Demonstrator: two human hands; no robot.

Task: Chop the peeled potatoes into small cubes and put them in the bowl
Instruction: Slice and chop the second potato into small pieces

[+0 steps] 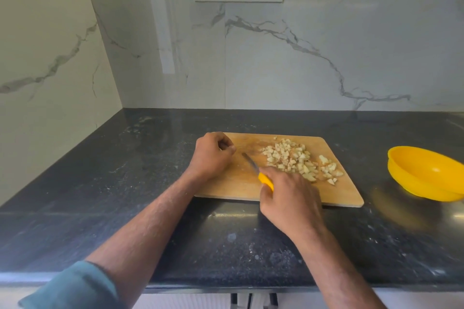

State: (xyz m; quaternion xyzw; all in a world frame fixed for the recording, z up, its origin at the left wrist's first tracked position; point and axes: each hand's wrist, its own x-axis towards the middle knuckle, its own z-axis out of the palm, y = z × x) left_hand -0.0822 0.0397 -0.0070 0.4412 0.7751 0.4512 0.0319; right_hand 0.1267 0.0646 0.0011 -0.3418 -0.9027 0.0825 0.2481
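Left hand (212,155) sits on the board's (346,183) left end, fingers curled into a loose fist, knuckles up. Can't see anything inside it; reads as clenched on nothing, but a small potato scrap tucked under the fingers can't be ruled out. Likely parked there to steady the board and stay clear of the blade.

Knife (253,165) is just right of the left hand, between both hands. Blade points up-left toward the left hand's fingertips, tip near them but apart. The blade seems to lie low over a bare patch of board, no potato under it. My read: chopping is done or paused, and the blade is angled ready to sweep.

Right hand (288,198) grasps the yellow handle, fingers wrapped round it, only the handle's front end showing. The hand overhangs the board's near edge.

Cubes (293,158) are heaped just beyond and right of the right hand, on the board's right half, with a few strays further right. No whole potato visible. The pile sits on the bowl side, which suits a scrape off that end.

Bowl (426,173) is well right of the right hand, on the worktop (100,183), apart from the board, tilted, looks empty. Transfer not started.
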